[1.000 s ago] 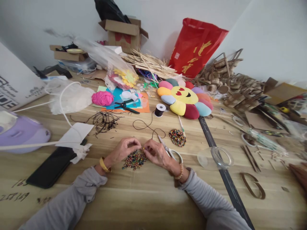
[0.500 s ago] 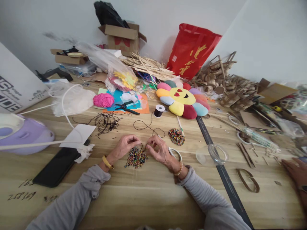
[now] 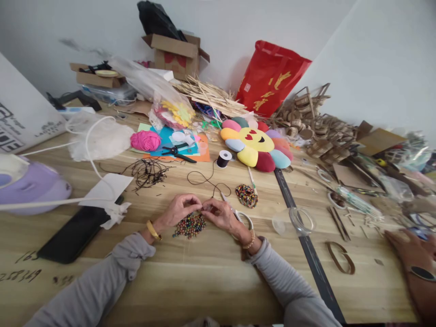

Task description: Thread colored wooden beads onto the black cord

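My left hand is closed in a pinch just above a loose pile of small coloured beads. Its fingertips almost meet those of my right hand, also pinched, at the pile's upper right edge. What lies between the fingertips is too small to make out. Behind my right hand, a thin black cord curls over the table near a white-ended spool of black cord. White-handled scissors lie partly under my right wrist. A bundle of strung beads rests beyond them.
A black phone and a purple appliance are on the left. Tangled black cord, pink yarn and a flower cushion lie behind. Clear round containers stand right; another person's hand rests far right.
My hands have come closer together, and my right hand has shifted left over the edge of the bead pile. The view has turned slightly right, and more of the other person's hand shows.
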The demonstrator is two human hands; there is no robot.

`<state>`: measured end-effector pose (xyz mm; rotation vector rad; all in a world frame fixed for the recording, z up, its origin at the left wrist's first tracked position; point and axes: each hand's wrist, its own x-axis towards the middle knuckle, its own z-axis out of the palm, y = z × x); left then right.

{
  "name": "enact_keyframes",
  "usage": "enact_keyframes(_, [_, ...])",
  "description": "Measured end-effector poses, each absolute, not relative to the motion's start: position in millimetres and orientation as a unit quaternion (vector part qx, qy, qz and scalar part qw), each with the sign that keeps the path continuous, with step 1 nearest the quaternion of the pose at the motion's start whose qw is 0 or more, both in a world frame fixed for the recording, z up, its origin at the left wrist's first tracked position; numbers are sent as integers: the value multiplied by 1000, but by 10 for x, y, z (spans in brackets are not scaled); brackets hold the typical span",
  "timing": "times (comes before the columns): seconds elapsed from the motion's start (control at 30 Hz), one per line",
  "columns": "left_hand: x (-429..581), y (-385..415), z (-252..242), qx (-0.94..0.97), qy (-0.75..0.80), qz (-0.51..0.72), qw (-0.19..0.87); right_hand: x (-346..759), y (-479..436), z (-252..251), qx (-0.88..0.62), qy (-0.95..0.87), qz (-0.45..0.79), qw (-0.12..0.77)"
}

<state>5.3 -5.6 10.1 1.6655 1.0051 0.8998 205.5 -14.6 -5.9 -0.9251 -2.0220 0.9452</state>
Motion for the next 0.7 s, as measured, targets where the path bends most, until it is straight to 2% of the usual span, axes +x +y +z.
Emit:
enact_keyframes(0.2, [34,-73,109,703,423,367,438,2051,-151,-15,-391,-734,411,374])
enact_keyframes(0.3, [-7,-59,66,735,422,353,397,2057,-122,-37,-410,-663,469,414])
enact_keyframes(0.5, [-111,-52,-27,809,345,265,396,2120,12,-103,-443,-544,507,500])
enact_keyframes(0.7, [-129,-109,-9,852,314,185,376,2152,43,-126,-437,-538,504,516])
